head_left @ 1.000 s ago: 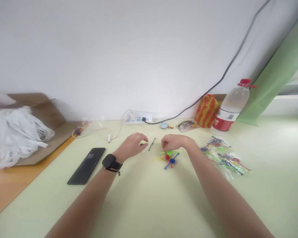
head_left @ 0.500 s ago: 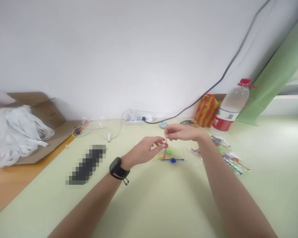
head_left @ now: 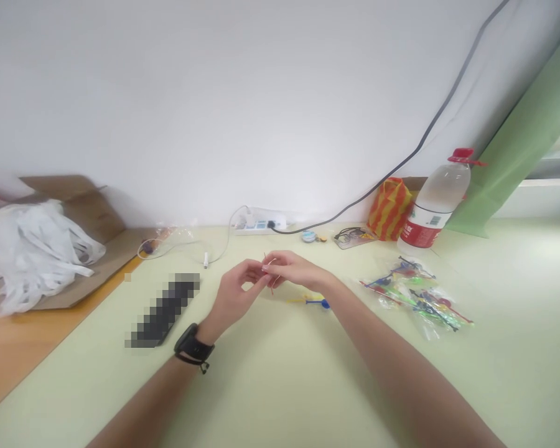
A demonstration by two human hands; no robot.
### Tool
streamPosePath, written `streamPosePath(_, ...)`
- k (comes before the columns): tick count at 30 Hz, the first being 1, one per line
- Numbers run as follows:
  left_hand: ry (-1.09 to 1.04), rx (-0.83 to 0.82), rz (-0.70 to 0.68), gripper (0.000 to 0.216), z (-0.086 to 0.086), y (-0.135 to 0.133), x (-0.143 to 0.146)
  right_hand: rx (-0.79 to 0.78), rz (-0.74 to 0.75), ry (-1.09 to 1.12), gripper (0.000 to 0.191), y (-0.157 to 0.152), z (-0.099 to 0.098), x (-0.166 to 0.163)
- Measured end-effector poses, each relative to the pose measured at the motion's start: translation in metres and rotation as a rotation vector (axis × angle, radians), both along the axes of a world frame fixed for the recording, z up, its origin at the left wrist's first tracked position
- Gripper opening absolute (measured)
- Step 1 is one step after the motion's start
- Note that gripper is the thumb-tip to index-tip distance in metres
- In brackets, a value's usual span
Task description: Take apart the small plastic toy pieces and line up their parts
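My left hand (head_left: 239, 288), with a black watch on its wrist, is closed at the fingertips on a thin red plastic arrow spinner (head_left: 273, 285). My right hand (head_left: 293, 269) meets it from the other side, its fingers curled round the same piece. Fingers hide most of the spinner; only its slim ends and a bit of its middle show. On the table below my right wrist lies a blue arrow spinner (head_left: 325, 303), partly covered by the forearm. A yellow spinner (head_left: 297, 301) lies beside it, pointing left.
Clear bags of coloured spinners (head_left: 429, 298) lie at right, near a large water bottle (head_left: 427, 218) and a striped bag (head_left: 389, 208). A power strip (head_left: 256, 225) sits by the wall. At left are a blurred dark object (head_left: 165, 311) and white straps (head_left: 42, 255) on cardboard.
Both hands have moved left and come together, carrying the red spinner away from above the blue and yellow ones. The bags at right are now less covered by my right arm.
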State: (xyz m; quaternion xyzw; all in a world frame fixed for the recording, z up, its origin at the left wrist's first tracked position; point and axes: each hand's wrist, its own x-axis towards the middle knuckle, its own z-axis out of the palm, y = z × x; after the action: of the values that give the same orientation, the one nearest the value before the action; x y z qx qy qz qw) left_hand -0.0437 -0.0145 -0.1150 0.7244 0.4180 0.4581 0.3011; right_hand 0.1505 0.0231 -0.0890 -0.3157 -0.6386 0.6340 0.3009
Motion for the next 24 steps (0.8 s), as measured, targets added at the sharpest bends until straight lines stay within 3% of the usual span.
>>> streamPosePath(6, 0.048, 0.102, 0.026, 0.017, -0.011, -0.004, -0.015, -0.043, 0.022, 0.026, 0.011, 0.004, -0.014, -0.007)
streamPosePath(15, 0.185, 0.168, -0.04, 0.011, -0.009, -0.011, -0.02, -0.028, 0.075, -0.038, 0.007, -0.002, -0.016, -0.011)
streamPosePath(21, 0.206, 0.153, -0.046, 0.002, -0.013, -0.013, -0.019, 0.131, -0.017, -0.316, 0.011, -0.006, -0.016, -0.015)
streamPosePath(24, 0.254, 0.148, -0.036, 0.014, -0.014, -0.012, -0.021, 0.192, -0.105, -0.435, 0.018, 0.001, -0.015, -0.006)
